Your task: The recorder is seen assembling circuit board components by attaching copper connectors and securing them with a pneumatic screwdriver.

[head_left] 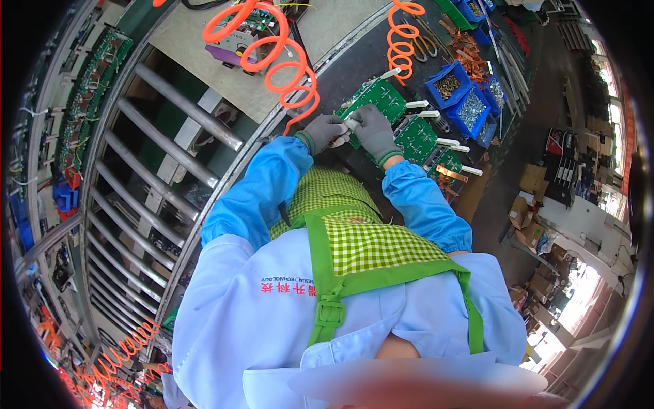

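My left hand (323, 133), in a grey glove, is closed, its fingertips pinched together at the near left edge of a green circuit board (385, 100). Close against it, my right hand (375, 133), gloved the same way, has its fingers bent inward over that board's edge. A small whitish bit (350, 125) shows where the fingertips meet; what it is, and which hand grips it, I cannot make out. Just right of my right hand lies another green board (417, 136), with white posts (428, 114) sticking out. A copper strip (452, 174) is on the nearest board.
Blue bins of brass-coloured (447, 86) and silvery small hardware (471, 111) stand right of the boards, with copper pieces (469, 51) behind. Orange coiled hoses (279, 75) hang over the bench. A roller conveyor (163, 146) runs along my left. A purple-and-grey unit (231, 51) sits at the far left.
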### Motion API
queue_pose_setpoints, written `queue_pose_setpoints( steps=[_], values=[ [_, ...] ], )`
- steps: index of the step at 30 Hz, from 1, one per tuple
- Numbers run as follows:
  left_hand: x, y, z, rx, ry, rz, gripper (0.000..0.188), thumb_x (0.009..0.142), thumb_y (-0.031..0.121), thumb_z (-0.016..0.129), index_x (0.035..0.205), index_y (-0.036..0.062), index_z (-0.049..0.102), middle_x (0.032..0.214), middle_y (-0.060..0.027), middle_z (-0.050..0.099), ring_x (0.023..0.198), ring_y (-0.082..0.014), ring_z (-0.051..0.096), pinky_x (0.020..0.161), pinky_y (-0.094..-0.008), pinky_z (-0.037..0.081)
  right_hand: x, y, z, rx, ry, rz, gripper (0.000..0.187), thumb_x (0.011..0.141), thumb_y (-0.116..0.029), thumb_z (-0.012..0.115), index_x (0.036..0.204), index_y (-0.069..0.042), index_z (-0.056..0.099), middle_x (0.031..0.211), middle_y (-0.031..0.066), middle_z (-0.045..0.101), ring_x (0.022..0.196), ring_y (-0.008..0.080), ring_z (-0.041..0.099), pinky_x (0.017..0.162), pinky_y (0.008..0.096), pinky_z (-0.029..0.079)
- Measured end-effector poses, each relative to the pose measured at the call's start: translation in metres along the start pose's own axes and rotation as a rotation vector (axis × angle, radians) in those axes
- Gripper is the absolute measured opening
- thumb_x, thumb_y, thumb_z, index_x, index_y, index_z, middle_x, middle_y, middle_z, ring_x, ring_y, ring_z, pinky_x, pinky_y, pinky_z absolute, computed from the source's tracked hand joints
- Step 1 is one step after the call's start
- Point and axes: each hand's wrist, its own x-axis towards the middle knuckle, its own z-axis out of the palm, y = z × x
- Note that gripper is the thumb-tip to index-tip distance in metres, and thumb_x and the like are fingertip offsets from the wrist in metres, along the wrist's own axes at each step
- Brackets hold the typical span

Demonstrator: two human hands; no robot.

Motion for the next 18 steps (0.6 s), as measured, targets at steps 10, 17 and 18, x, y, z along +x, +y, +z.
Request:
queue_pose_setpoints(
  steps=[10, 17, 18],
  values=[
    [0.004, -0.007, -0.006, 0.116, -0.023, -0.019, 0.024, 0.086, 0.013, 0.053, 0.106, -0.0013, 0.057, 0.09, -0.0066, 0.06, 0.076, -0.0115, 0.059, 0.063, -0.0219, 0.047, 0.0, -0.012, -0.002, -0.098, -0.052, 0.203, 0.024, 0.075, -0.032, 0.062, 0.088, -0.012, 0.06, 0.093, 0.0115, 0.054, 0.085, 0.0303, 0.057, 0.072, 0.0404, 0.047],
    [0.012, -0.007, -0.006, 0.017, -0.133, 0.038, 0.027, 0.086, 0.013, 0.053, 0.108, -0.0013, 0.054, 0.089, -0.006, 0.06, 0.073, -0.0113, 0.058, 0.058, -0.0218, 0.047, -0.002, 0.007, 0.001, -0.026, 0.041, -0.003, 0.024, 0.078, -0.031, 0.058, 0.089, -0.009, 0.061, 0.1, 0.0135, 0.053, 0.089, 0.0307, 0.056, 0.077, 0.0392, 0.047],
    [0.012, -0.01, -0.01, -0.043, -0.137, 0.027, 0.026, 0.085, 0.012, 0.053, 0.108, -0.0001, 0.054, 0.087, -0.0065, 0.06, 0.072, -0.0111, 0.058, 0.055, -0.0215, 0.046, 0.0, 0.004, 0.0, -0.083, -0.006, 0.063, 0.025, 0.079, -0.03, 0.056, 0.09, -0.008, 0.061, 0.101, 0.0133, 0.052, 0.09, 0.0308, 0.056, 0.078, 0.0388, 0.047]
  ],
)
